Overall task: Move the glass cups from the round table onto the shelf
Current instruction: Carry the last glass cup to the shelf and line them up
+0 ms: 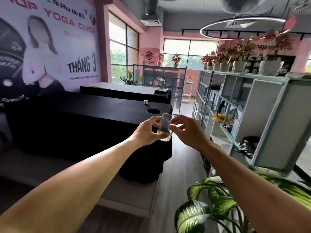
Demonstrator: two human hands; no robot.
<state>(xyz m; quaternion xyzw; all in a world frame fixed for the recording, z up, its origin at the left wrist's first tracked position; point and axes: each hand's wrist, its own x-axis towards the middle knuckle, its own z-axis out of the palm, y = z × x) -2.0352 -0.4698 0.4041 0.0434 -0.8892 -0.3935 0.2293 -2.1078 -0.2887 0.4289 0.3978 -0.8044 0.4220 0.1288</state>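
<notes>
A clear glass cup (pixel 165 127) hangs in the air in the middle of the view, tilted a little. My left hand (pixel 148 132) grips it from the left, thumb under its base and fingers on its side. My right hand (pixel 186 130) is at the cup's right side, fingertips touching or nearly touching its wall near the rim. The pale grey shelf (pixel 267 118) with open compartments runs along the right. No round table is in view.
A long table under a black cloth (pixel 80 121) stands left of the hands, with a small jar (pixel 145 102) and a round hole on top. A leafy green plant (pixel 207 209) sits low at the right. Wooden floor runs between table and shelf.
</notes>
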